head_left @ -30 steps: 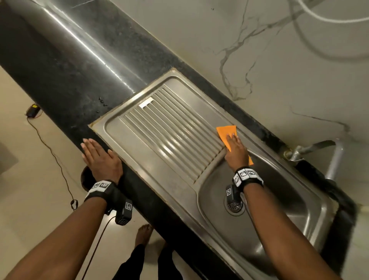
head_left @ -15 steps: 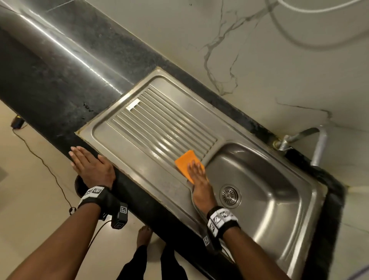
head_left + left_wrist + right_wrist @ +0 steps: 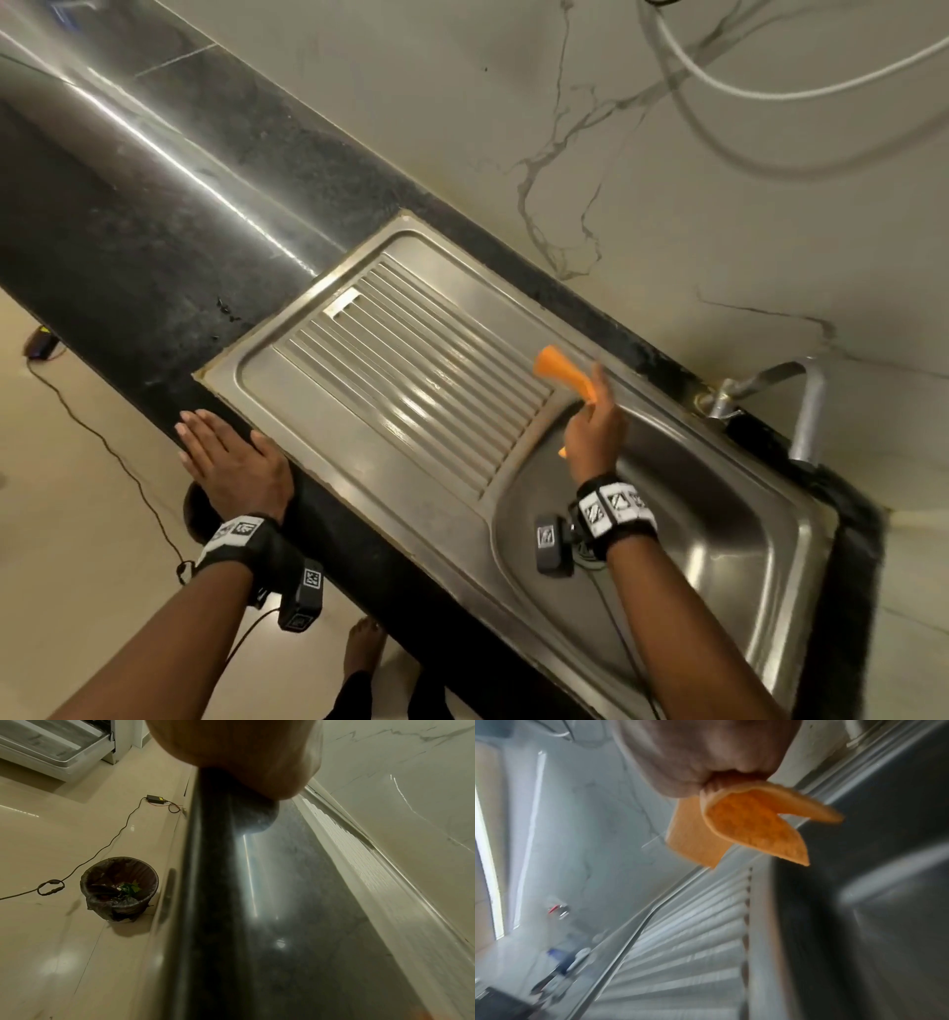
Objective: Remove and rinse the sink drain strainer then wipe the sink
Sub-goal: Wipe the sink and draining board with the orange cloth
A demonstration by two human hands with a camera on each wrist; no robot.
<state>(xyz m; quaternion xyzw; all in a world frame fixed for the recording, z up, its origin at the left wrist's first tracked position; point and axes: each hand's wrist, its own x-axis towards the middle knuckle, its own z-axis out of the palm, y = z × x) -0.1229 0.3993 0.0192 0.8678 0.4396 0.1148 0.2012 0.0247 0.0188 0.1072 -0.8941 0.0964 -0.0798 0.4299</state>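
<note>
Dark worktop [image 3: 154, 216], left hand [image 3: 233, 462] flat at 9 o'clock, right hand [image 3: 593, 426] grip pinching orange cloth [image 3: 565, 377] above sink [image 3: 719, 555]

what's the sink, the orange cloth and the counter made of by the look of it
Sink: looks like brushed stainless steel, grey with soft streaky reflections and pressed drainboard ribs.
Orange cloth: seems a thin spongy wipe, matte, porous, folding limply in the right hand.
Counter: likely polished dark stone, speckled and glossy.
</note>
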